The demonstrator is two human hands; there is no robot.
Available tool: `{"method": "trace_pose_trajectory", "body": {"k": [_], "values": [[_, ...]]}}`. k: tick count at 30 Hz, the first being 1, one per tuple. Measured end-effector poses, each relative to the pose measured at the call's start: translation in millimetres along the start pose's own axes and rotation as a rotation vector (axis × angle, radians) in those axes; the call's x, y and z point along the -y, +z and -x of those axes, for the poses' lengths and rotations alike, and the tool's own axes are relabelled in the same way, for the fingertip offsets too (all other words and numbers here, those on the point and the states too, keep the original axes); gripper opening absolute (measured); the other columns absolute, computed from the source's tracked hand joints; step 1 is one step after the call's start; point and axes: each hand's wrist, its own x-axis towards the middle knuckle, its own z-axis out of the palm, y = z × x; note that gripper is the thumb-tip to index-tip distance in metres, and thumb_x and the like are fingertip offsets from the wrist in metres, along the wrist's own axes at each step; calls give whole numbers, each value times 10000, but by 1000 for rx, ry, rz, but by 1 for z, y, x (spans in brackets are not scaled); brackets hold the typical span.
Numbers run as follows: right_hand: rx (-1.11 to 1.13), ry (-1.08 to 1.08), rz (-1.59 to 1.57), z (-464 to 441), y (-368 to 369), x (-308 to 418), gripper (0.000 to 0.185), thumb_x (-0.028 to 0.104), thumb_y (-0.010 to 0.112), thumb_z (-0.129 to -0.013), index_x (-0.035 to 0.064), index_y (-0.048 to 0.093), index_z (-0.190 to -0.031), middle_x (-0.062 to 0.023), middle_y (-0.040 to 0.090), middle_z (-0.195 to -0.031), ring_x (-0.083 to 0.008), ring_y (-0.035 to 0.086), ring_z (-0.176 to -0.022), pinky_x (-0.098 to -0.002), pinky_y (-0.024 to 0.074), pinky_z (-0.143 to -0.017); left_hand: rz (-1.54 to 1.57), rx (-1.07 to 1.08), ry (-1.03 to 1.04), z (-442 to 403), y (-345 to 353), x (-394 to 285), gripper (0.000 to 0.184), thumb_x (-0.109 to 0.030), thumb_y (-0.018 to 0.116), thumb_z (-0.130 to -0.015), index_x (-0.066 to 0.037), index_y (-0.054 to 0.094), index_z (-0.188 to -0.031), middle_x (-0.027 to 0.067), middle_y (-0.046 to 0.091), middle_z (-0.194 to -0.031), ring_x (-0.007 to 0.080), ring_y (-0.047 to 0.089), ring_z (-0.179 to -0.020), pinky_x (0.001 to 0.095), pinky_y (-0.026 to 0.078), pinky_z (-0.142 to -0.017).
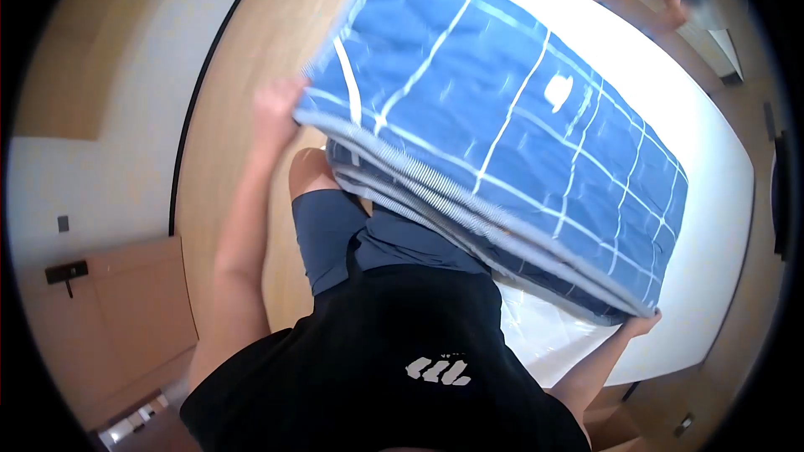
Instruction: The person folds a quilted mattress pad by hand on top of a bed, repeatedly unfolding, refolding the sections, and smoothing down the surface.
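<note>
The 2 hands were well apart, each closed on the near side of a folded blue quilt (502, 75). The left hand (280, 109), slightly blurred, gripped its near left corner, and the right hand (641, 324) gripped its near right corner. The quilt lay spread in front of the person's body, slanting across the view, over a white surface (716, 218); how much of its weight rested there could not be told. White lines made a grid on its blue face, and along the near edge several layers showed, pale striped ones above dark ones. Its near left part hung over the person's shorts (327, 230), just beyond the black top (402, 326). Wooden floor (234, 59) showed to the left, and farther off stood a door (126, 310) with a dark handle (67, 273).
</note>
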Motion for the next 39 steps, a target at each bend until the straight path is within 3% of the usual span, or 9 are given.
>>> {"method": "trace_pose_trajectory", "body": {"k": [6, 11, 14, 17, 21, 25, 31, 34, 39], "values": [[220, 210, -272, 17, 20, -33, 406, 183, 655, -895, -27, 563, -1230, -178, 635, -1157, -270, 610, -1012, -398, 528, -874, -643, -218, 436, 79, 17, 3, 411, -31, 642, -809, -104, 652, -1213, 123, 693, -1172, 331, 626, -1146, 428, 490, -948], [159, 176, -269, 18, 16, -2, 409, 182, 663, -890, -28, 563, -1227, -181, 635, -1157, -269, 612, -1016, -398, 532, -868, -434, -90, 149, 81, 15, -20, 453, 62, 608, -770, -49, 621, -1209, 187, 609, -1301, 382, 590, -1183, 384, 488, -969], [145, 169, -219, 17, 13, 14, 412, 181, 667, -887, -29, 564, -1225, -183, 635, -1157, -269, 614, -1018, -398, 535, -865, -364, -118, 257, 81, 28, 30, 473, 101, 559, -794, -57, 613, -1237, 190, 585, -1307, 390, 590, -1163, 379, 487, -970], [120, 148, -190, 15, 8, 25, 414, 180, 672, -884, -30, 564, -1223, -185, 635, -1158, -268, 615, -1020, -398, 537, -861, -302, -40, 20, 100, 46, 42, 583, 139, 538, -795, -85, 559, -1333, 176, 552, -1347, 380, 595, -1153, 391, 489, -974], [81, 111, -160, 9, -1, 30, 417, 179, 678, -880, -32, 564, -1221, -188, 636, -1158, -268, 617, -1022, -397, 540, -856, 870, 129, -626, 103, 34, 51, 659, 37, 533, -847, -151, 424, -1469, 108, 459, -1471, 306, 509, -1275, 451, 474, -981], [60, 56, -130, -6, -6, 42, 420, 178, 684, -876, -33, 565, -1218, -191, 636, -1158, -267, 619, -1025, -397, 544, -851, 1470, 293, -690, 96, 22, 31, 548, -125, 568, -922, -152, 397, -1442, 106, 507, -1412, 305, 525, -1244, 475, 476, -972], [161, -67, -69, -45, -10, 61, 484, 267, 645, -909, -15, 560, -1292, -202, 636, -1228, -292, 625, -1088, -409, 525, -911, 892, -78, -627, 40, 46, -5, 474, -213, 726, -910, -117, 452, -1284, 130, 592, -1189, 271, 609, -1078, 454, 545, -859], [106, -20, -101, -35, -12, 66, 478, 270, 637, -913, -13, 564, -1290, -201, 637, -1230, -293, 624, -1093, -409, 522, -916, 840, -11, -217, 25, 26, -50, 466, -120, 723, -898, -107, 443, -1271, 141, 600, -1137, 256, 620, -1019, 428, 565, -806], [47, 98, -194, 20, 36, 24, 469, 276, 625, -919, -10, 572, -1288, -199, 638, -1234, -296, 622, -1102, -410, 516, -923, 881, -193, -400, 41, 66, 69, 444, -87, 735, -879, -90, 487, -1247, 129, 609, -1111, 259, 622, -971, 409, 562, -807]]}}
